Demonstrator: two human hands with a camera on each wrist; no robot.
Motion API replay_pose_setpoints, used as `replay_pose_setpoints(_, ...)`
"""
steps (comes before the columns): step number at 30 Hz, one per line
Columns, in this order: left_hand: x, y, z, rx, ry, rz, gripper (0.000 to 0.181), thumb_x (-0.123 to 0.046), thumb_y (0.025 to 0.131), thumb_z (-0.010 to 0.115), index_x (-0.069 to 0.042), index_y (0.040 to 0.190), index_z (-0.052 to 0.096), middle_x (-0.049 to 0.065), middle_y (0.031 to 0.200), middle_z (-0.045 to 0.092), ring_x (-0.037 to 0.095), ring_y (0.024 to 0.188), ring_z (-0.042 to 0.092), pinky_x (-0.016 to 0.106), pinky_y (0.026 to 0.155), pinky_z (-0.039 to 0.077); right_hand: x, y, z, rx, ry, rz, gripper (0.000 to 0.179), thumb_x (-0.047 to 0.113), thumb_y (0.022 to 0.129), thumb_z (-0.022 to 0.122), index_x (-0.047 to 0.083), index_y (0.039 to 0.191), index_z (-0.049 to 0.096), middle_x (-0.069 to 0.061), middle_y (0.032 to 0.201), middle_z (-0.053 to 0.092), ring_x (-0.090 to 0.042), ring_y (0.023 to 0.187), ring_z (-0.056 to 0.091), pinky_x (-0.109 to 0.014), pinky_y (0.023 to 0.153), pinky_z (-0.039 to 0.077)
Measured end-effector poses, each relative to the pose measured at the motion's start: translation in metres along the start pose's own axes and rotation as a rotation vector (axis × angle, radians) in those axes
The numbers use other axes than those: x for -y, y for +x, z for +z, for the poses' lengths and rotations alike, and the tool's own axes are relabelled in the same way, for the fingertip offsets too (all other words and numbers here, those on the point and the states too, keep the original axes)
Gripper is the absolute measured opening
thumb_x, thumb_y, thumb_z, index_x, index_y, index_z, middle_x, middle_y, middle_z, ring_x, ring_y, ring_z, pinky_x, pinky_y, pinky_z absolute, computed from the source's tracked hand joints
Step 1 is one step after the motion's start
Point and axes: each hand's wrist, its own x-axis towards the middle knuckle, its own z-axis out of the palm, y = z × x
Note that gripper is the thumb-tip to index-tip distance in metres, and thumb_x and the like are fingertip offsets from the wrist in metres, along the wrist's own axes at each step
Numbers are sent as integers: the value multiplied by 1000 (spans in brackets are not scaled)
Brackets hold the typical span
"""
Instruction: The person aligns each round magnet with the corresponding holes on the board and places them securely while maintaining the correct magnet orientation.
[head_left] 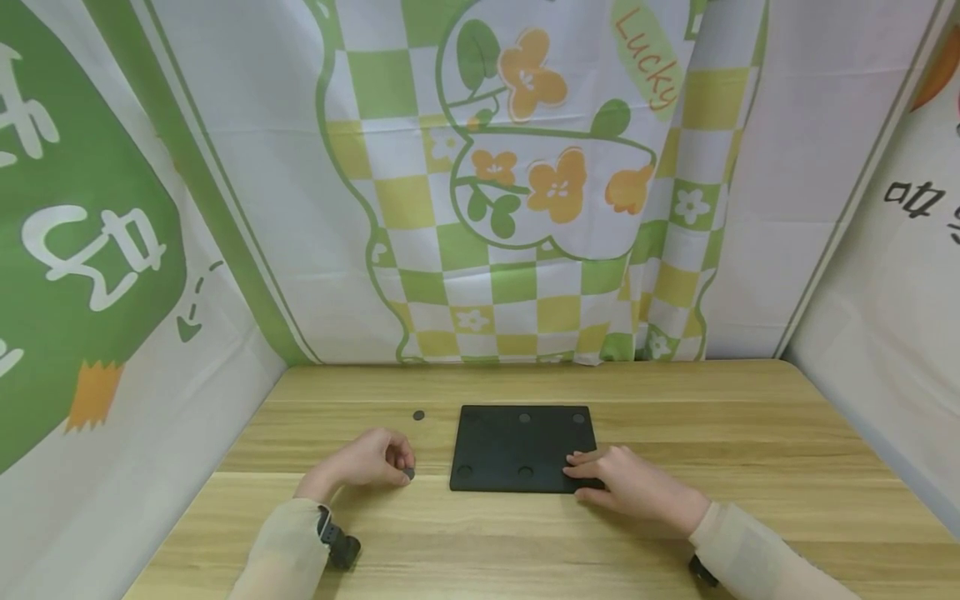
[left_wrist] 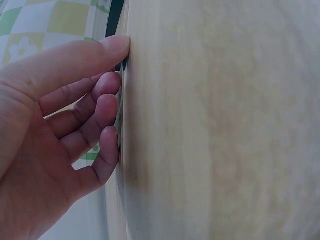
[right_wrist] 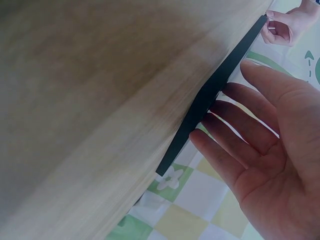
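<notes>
My left hand [head_left: 375, 458] is low over the table with fingers curled. Between its thumb and fingertips it pinches a small dark disc [head_left: 409, 473], close to the wood. In the left wrist view the thumb [left_wrist: 118, 44] comes down at the table surface, and the fingers mostly hide the disc. A flat black rectangular board [head_left: 495, 446] lies to the right, with several round spots along its far and near edges. My right hand [head_left: 628, 483] rests on the board's near right corner, fingers extended over it and covering that corner.
Another small dark disc [head_left: 419, 415] lies on the wooden table [head_left: 480, 550], left of the board's far corner. A patterned curtain [head_left: 510, 292] hangs behind the table's far edge, and printed cloth walls [head_left: 225, 317] stand at both sides.
</notes>
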Motion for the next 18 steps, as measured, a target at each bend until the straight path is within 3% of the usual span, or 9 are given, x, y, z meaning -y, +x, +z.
replay_pose_setpoints(18, 3, 0, 0, 6, 2, -7, 15, -6, 75, 76, -9, 85, 66, 0, 76, 59, 11, 70, 53, 22, 59, 45, 0, 0, 1, -21, -13, -29, 35, 26, 89, 66, 7, 118, 67, -15, 123, 63, -25, 112, 62, -38, 86, 54)
